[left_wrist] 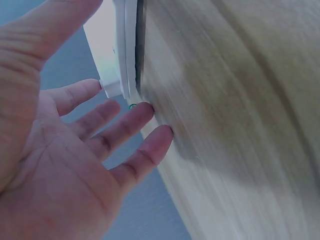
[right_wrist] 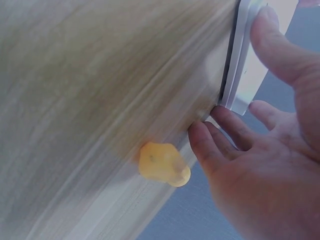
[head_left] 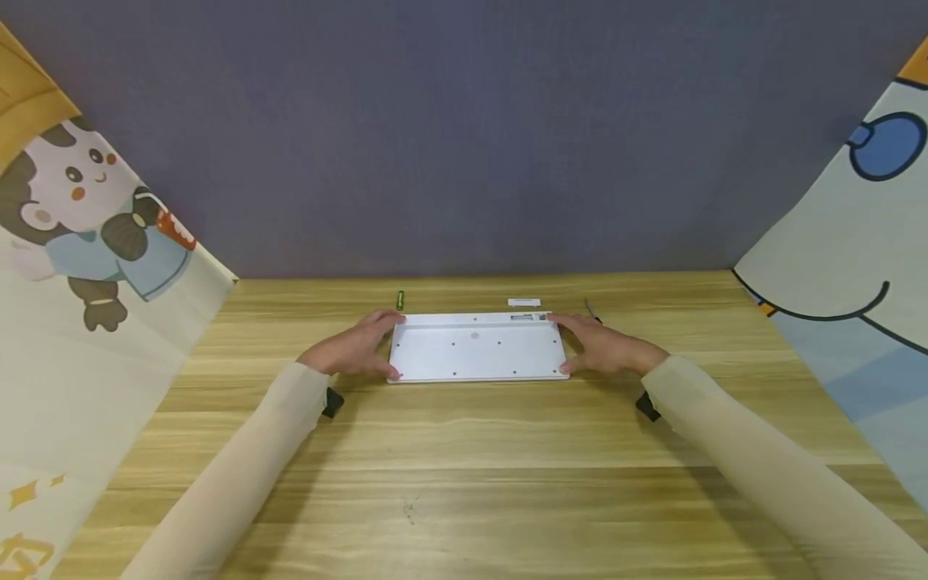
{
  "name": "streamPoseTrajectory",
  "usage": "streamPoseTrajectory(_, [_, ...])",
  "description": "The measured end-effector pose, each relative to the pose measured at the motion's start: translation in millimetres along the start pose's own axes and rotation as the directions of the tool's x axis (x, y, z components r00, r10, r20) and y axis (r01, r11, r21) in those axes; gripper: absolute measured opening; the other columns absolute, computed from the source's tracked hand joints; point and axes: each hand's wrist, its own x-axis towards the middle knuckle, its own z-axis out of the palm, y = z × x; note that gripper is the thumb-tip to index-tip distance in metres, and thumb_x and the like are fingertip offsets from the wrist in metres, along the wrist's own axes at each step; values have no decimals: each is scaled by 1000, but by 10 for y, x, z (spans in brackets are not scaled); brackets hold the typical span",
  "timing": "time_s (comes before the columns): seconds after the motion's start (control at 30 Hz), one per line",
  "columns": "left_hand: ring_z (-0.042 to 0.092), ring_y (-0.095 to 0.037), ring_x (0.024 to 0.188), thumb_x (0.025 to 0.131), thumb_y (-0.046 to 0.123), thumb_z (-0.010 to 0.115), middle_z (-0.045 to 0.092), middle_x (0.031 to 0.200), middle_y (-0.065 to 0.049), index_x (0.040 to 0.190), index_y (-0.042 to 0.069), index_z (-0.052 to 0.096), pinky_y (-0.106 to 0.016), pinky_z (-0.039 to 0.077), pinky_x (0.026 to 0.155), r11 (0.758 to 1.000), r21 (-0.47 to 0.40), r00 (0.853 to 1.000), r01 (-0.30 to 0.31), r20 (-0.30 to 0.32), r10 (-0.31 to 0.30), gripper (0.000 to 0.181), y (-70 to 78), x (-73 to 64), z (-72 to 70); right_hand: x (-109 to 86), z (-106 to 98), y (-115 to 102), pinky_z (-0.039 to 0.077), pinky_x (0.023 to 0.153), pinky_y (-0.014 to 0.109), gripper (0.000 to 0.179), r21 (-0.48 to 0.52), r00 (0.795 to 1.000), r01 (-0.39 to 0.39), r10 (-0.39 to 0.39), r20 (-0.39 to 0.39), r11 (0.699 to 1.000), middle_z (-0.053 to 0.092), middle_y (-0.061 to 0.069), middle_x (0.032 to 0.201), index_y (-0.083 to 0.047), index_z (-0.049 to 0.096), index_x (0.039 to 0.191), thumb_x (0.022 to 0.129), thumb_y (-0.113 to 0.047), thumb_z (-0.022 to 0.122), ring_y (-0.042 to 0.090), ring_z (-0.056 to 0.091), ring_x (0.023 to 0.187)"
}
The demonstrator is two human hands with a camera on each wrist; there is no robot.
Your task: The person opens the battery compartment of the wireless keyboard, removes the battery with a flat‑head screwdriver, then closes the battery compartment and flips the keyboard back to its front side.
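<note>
A white keyboard lies face down on the wooden table, its underside dotted with small screws. Near its far right corner the battery compartment is uncovered. My left hand holds the left end, thumb at the near corner and index finger at the far corner. At the right end my right hand grips the same way, its thumb on the underside. The other fingers of both hands are spread beside the ends. Behind the keyboard lie a green battery and a small white battery cover.
Beyond the right hand lies a thin grey tool-like item, partly hidden. The right wrist view shows a translucent yellow piece on the table. A grey-blue panel stands at the back, with cartoon-printed panels on both sides.
</note>
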Motion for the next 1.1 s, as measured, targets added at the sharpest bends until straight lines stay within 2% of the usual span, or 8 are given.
streamPoseTrajectory(0.27, [6, -49, 136, 73, 33, 82, 19, 154, -13, 151, 12, 22, -62, 16, 105, 995, -30, 995, 90, 53, -89, 101, -11, -6, -2, 19, 14, 15, 19, 104, 61, 93, -5, 1000, 4, -4, 6, 1000, 16, 22, 152, -10, 15, 152, 82, -29, 74, 43, 12, 137])
streamPoseTrajectory(0.33, [5, -49, 136, 73, 33, 82, 19, 154, -12, 151, 14, 22, -61, 16, 105, 994, -38, 993, 105, 61, -103, 101, -5, -8, -4, 19, 12, 17, 19, 104, 61, 93, -9, 1000, 10, -10, 4, 1000, 17, 22, 152, -9, 15, 152, 82, -29, 74, 44, 12, 137])
streamPoseTrajectory(0.8, [7, -46, 137, 73, 34, 82, 20, 153, -16, 151, 13, 20, -62, 18, 104, 996, -6, 994, 92, 59, -91, 101, 7, -24, -40, 24, -32, -13, 18, 105, 60, 93, -14, 999, 43, -43, -2, 999, 16, 25, 151, -4, 18, 150, 81, -26, 76, 44, 13, 136])
streamPoseTrajectory(1.1, [4, -44, 138, 76, 34, 80, 17, 154, -14, 152, 16, 17, -61, 19, 104, 994, -16, 991, 105, 81, -103, 101, 8, -16, -27, 35, -87, -41, 19, 104, 60, 93, -21, 998, 52, -51, 35, 998, 16, 26, 151, -1, 17, 149, 81, -27, 76, 45, 14, 136])
